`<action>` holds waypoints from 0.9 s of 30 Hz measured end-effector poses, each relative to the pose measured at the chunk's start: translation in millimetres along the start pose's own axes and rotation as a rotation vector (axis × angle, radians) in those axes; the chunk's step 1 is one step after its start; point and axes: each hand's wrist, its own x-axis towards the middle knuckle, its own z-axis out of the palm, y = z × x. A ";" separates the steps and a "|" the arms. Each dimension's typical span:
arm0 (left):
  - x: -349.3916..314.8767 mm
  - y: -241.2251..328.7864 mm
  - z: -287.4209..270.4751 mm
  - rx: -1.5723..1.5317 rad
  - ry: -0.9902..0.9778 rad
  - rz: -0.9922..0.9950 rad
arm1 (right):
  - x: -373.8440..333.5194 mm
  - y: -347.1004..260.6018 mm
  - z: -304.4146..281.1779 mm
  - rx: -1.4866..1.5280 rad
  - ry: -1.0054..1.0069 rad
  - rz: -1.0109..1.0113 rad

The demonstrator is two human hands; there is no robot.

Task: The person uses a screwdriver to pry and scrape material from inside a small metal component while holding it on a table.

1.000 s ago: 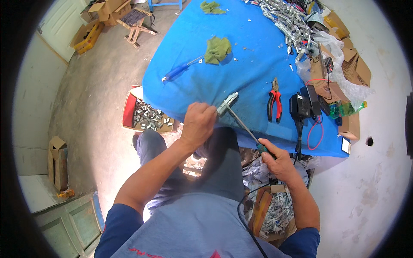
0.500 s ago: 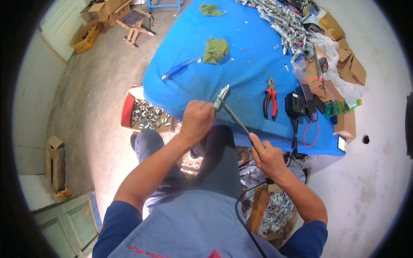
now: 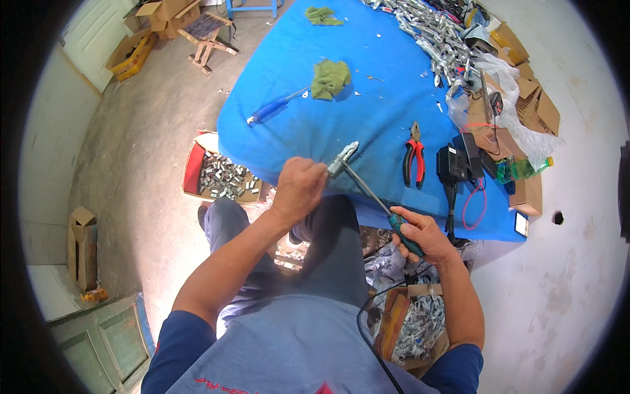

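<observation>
on a blue table cover (image 3: 282,151), at its near edge: silvery metal piece (image 3: 342,159), near end pinched in the curled fingers of the left hand (image 3: 300,187). wrapped in the right hand (image 3: 423,235), green-handled screwdriver (image 3: 398,224), shaft slanting up-left to the piece. farther out, to the right, red-and-black pliers (image 3: 415,144); beyond, blue-handled screwdriver (image 3: 269,110) beside a green rag (image 3: 330,79); at far right, heaped metal parts (image 3: 430,41); below the table's left edge, box (image 3: 196,164) of small metal bits (image 3: 226,177).

The head-worn fisheye looks down — over lap (image 3: 329,262) and blue table (image 3: 282,146).
</observation>
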 end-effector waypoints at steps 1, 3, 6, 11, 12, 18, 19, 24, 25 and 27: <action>-1.2 -0.4 -0.1 0.004 0.005 0.001 | -0.5 -1.0 1.9 -0.024 0.004 -0.011; -3.4 -0.6 -0.9 0.013 0.012 0.000 | -1.0 -2.0 3.0 -0.174 0.016 -0.062; -1.1 3.9 -1.9 0.009 0.013 0.001 | -6.3 -3.4 6.3 -0.442 0.084 -0.137; 1.5 6.4 -1.4 -0.002 0.026 -0.002 | -8.2 -1.0 17.3 -0.778 0.178 -0.437; 1.1 5.9 -1.0 0.002 0.020 0.003 | -7.9 1.2 17.2 -0.816 0.188 -0.476; -2.2 5.4 -1.0 0.021 0.009 0.008 | 8.1 42.3 19.3 -1.227 0.373 -0.788; -1.9 5.3 0.2 0.028 0.014 0.013 | 11.3 48.3 21.8 -1.253 0.399 -0.824; -0.3 4.0 1.4 0.055 0.023 0.025 | 9.2 51.6 30.8 -1.105 0.372 -0.719; -1.7 1.9 0.3 0.056 0.028 0.018 | 5.7 38.2 29.3 -0.947 0.295 -0.635; -2.2 1.8 1.4 0.042 0.024 0.018 | -5.9 14.6 21.7 -0.765 0.200 -0.464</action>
